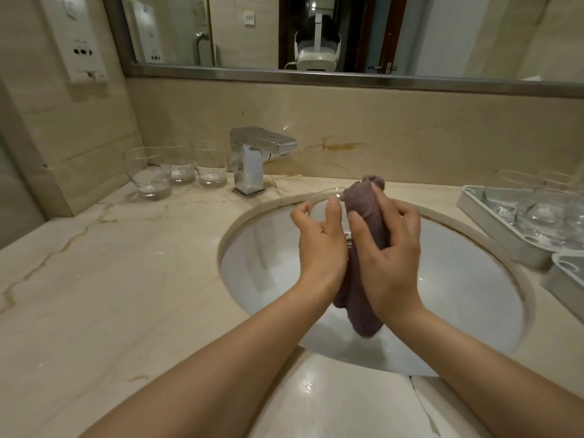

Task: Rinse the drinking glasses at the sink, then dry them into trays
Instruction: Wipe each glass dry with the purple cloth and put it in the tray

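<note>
Over the sink [474, 298], the right hand [388, 248] grips a purple cloth [366, 210] stuffed into a clear glass [328, 197], its outline almost invisible; the left hand [319, 238] curls round that glass, only the rim arc showing; three glasses [180, 169] stand far left beside the tap [252, 159]; right, more glasses [543, 203] sit in a grey tray [493, 222], blurred and cut off by the edge; a second tray [565, 279] is barely in view.

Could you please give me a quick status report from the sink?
Right hand grips purple cloth over sink. Left hand curled round a clear glass, hard to see. Three glasses wait by faucet. Nothing blocking.
</note>
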Demonstrator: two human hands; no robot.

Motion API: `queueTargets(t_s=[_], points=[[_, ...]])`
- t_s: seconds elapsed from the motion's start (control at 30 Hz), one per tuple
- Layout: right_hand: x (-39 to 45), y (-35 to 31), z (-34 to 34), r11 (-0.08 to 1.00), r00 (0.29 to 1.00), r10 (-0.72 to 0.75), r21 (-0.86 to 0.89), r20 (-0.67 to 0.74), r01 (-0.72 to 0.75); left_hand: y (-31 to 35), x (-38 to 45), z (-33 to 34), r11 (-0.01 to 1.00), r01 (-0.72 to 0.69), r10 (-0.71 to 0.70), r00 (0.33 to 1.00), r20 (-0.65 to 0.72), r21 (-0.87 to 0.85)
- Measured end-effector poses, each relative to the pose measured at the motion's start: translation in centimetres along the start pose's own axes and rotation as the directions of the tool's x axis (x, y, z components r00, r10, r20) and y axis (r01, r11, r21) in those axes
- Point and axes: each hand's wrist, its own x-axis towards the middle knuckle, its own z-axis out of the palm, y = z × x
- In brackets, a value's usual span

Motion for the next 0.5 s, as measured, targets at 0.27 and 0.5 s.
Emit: queueTargets(t_s=[0.27,0.5], points=[[2.5,0.0,-2.1,0.797,0.873,0.487,0.424,-0.029,-0.431,-0.4,-1.1,0.9,0.992,-0.059,0.035,0.979,0.201,0.11],[2.6,0.6,-2.0,0.599,0.72,0.692,0.516,0.052,-0.612,0.0,-0.9,0.7,0.995,-0.005,-0.019,0.973,0.228,0.104]])
